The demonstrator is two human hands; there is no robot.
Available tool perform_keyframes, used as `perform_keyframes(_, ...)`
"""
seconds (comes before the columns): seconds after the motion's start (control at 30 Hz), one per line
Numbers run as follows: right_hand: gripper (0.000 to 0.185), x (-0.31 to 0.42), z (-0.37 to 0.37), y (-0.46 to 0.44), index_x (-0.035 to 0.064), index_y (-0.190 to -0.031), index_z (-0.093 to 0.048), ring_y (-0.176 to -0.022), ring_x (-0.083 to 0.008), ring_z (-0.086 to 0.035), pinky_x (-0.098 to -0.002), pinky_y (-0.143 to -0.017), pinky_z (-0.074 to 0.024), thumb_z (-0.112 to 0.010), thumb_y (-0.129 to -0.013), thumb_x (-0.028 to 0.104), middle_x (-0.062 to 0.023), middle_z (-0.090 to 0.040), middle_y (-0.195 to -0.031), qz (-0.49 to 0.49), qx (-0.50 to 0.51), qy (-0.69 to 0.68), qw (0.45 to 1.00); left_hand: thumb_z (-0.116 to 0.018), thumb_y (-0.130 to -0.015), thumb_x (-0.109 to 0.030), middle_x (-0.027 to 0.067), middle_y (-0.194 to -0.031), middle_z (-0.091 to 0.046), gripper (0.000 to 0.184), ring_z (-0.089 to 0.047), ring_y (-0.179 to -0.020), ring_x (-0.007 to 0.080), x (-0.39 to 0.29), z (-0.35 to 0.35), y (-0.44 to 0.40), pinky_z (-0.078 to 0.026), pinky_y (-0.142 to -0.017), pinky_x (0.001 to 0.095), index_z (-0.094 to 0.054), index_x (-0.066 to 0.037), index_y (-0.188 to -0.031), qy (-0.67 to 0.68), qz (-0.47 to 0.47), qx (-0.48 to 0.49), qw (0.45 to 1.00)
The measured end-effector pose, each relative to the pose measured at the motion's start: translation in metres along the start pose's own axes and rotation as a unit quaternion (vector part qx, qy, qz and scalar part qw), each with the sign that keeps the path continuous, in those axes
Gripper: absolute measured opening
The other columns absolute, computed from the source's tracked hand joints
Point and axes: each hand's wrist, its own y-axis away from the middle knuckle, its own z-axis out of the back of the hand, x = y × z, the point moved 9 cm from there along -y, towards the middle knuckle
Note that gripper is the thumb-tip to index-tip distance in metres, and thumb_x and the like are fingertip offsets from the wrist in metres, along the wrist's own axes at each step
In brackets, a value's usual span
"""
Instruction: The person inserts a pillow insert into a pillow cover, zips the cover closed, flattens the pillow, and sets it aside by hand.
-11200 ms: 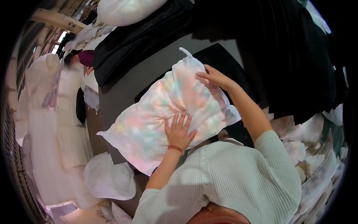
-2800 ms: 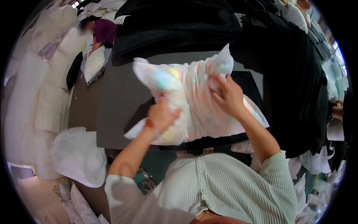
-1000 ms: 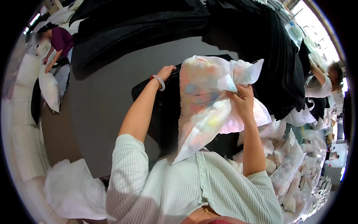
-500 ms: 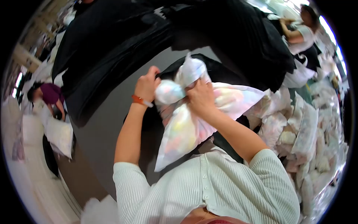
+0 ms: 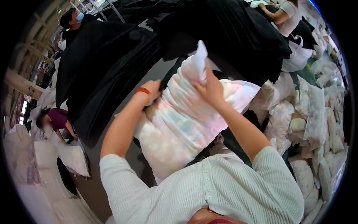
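Note:
A plump pillow insert (image 5: 179, 112), white with pale pink, yellow and blue patches showing through, lies slanted in front of my body, creased across its middle, one corner pointing up. At its upper left edge my left hand (image 5: 152, 89) is closed, fingertips on the black fabric (image 5: 169, 74) that lies partly under the pillow. My right hand (image 5: 212, 87) rests against the pillow's upper right side, thumb and fingers spread apart. An orange band circles my left wrist.
Large stacks of black fabric (image 5: 108, 71) stand ahead on the grey table (image 5: 123, 100). Many stuffed white pillows (image 5: 315, 112) are piled at right, with more pale pillows (image 5: 44, 156) at left. A person in purple (image 5: 57, 121), a masked person (image 5: 74, 24) and a person in white (image 5: 285, 16) are nearby.
The pillow, bunched and twisted earlier, is spread out broader. My right hand has moved up and opened from its grip on the bunched middle. My left hand has lowered slightly.

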Motion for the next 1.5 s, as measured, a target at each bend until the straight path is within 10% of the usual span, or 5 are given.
perform_keyframes(0.33,0.064,0.043,-0.050,0.045,0.0179,-0.136,-0.051,-0.093,-0.0285,-0.058,-0.0379,-0.080,-0.0448,-0.069,-0.077,0.033,-0.0220,-0.053,-0.133,0.287,0.064,0.238,0.926,-0.062,-0.082,-0.006,0.0170,-0.094,-0.065,0.019,-0.064,-0.082,0.0401,-0.050,0.077,-0.059,-0.053,-0.071,0.0463,-0.060,-0.007,-0.100,0.060,-0.089,-0.335,0.936)
perform_keyframes(0.57,0.016,-0.043,-0.145,-0.026,0.0220,-0.094,-0.067,-0.095,-0.0201,-0.057,-0.0382,-0.075,-0.0372,-0.055,-0.085,0.026,-0.0028,-0.065,-0.095,0.179,0.171,0.574,0.781,-0.066,-0.082,-0.018,0.0175,-0.083,-0.067,0.018,-0.064,-0.080,0.0414,-0.124,0.030,-0.062,-0.052,-0.070,0.0492,-0.054,-0.006,-0.089,0.026,-0.092,-0.205,0.974)
perform_keyframes(0.93,0.049,0.008,-0.053,0.004,-0.0031,-0.122,-0.055,-0.115,-0.0387,-0.047,-0.0503,-0.105,-0.0324,-0.062,-0.079,0.018,-0.0227,-0.052,-0.126,0.245,-0.026,0.144,0.958,-0.069,-0.081,-0.019,0.0212,-0.093,-0.068,0.024,-0.064,-0.089,0.0421,-0.089,0.050,-0.085,-0.051,-0.078,0.0476,-0.058,-0.008,-0.100,0.212,-0.005,-0.249,0.945)
perform_keyframes(1.17,0.042,-0.006,-0.130,-0.004,0.0042,-0.121,-0.055,-0.124,-0.0349,-0.044,-0.0431,-0.108,-0.0303,-0.050,-0.089,0.030,-0.0181,-0.051,-0.132,0.120,0.183,0.149,0.964,-0.062,-0.084,-0.015,0.0222,-0.080,-0.067,0.019,-0.066,-0.077,0.0416,-0.133,0.025,-0.074,-0.054,-0.070,0.0498,-0.050,-0.005,-0.095,0.045,-0.048,-0.212,0.975)
perform_keyframes(1.5,0.036,-0.031,-0.143,-0.020,0.0055,-0.111,-0.059,-0.114,-0.0342,-0.050,-0.0426,-0.100,-0.0361,-0.051,-0.087,0.031,-0.0175,-0.056,-0.121,0.118,0.148,0.238,0.953,-0.056,-0.088,-0.016,0.0161,-0.085,-0.066,0.015,-0.067,-0.074,0.0376,-0.114,0.015,-0.067,-0.055,-0.065,0.0457,-0.049,-0.006,-0.096,0.048,-0.031,-0.261,0.964)
